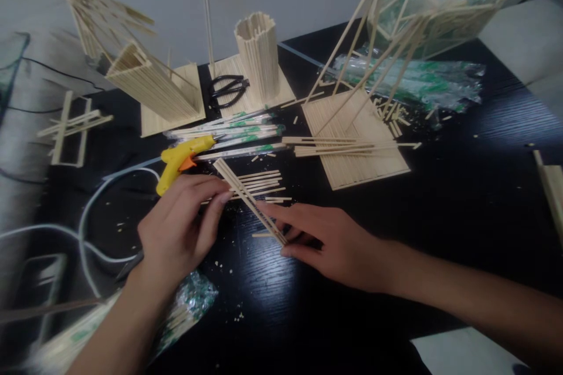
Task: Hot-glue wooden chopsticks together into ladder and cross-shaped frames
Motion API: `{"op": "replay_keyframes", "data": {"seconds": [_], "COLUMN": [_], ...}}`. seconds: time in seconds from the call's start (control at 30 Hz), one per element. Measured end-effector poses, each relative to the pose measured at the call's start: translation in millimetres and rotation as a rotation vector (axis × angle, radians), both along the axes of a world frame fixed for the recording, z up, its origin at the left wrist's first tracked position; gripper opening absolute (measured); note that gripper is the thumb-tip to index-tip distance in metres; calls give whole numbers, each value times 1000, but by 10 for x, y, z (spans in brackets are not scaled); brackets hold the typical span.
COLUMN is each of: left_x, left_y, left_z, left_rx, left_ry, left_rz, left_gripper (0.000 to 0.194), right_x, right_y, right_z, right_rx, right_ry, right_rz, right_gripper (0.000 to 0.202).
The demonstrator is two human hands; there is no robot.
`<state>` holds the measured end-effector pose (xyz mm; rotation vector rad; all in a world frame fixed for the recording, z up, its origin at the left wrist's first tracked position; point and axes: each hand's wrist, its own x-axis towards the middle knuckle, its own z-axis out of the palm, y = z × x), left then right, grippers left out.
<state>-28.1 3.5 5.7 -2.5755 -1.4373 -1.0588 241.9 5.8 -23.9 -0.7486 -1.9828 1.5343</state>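
a plastic bag (199, 293) seemingly holds thin sticks (178, 316); left hand (173, 225) and right hand (334, 240) each clamp a slatted strip (227, 173)

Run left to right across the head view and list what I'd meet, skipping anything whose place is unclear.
Small stick frame → yellow glue gun → lobed stick tube → flat stick panel → pale wooden piece at the right edge

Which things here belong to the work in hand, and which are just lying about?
Likely in use:
- stick strip, in right hand, left hand at its edge
- loose sticks
- glue gun

Likely lying about:
- black-handled tool
- bagged sticks, upper right
- white sheet
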Motion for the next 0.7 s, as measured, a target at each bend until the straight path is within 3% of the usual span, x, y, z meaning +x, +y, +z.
{"op": "replay_keyframes", "data": {"seconds": [0.7], "left_x": [77], "left_y": [-20], "left_z": [2], "left_rx": [40], "left_ry": [40], "left_rz": [53], "left_gripper": [25], "right_x": [-20], "right_y": [-8], "right_z": [20], "right_rx": [-102], "right_ry": [9], "right_rz": [30], "right_gripper": [91]}}
